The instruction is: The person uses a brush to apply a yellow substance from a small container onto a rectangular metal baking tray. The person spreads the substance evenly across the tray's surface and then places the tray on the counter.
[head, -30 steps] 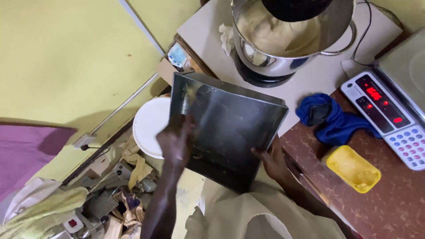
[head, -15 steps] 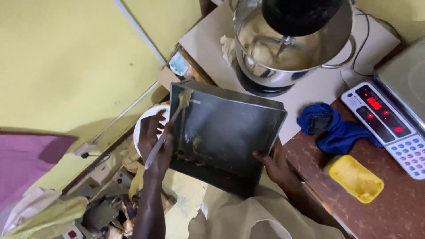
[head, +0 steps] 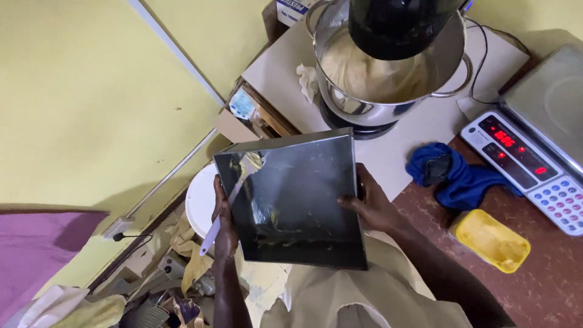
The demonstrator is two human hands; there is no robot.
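Head view, left to right: the left hand (head: 225, 222) is closed around the handle of a white spatula (head: 234, 194), whose batter-smeared blade rests against the upper left inner wall of a square metal pan (head: 303, 200). The pan is held tilted in the air over a white bucket (head: 200, 200), and the right hand (head: 370, 203) grips its right wall, fingers curled over the rim. Behind stands a mixer bowl (head: 388, 73) of batter; further right lie a blue cloth (head: 461, 179), a yellow tub (head: 492, 240) and a scale (head: 534, 164).
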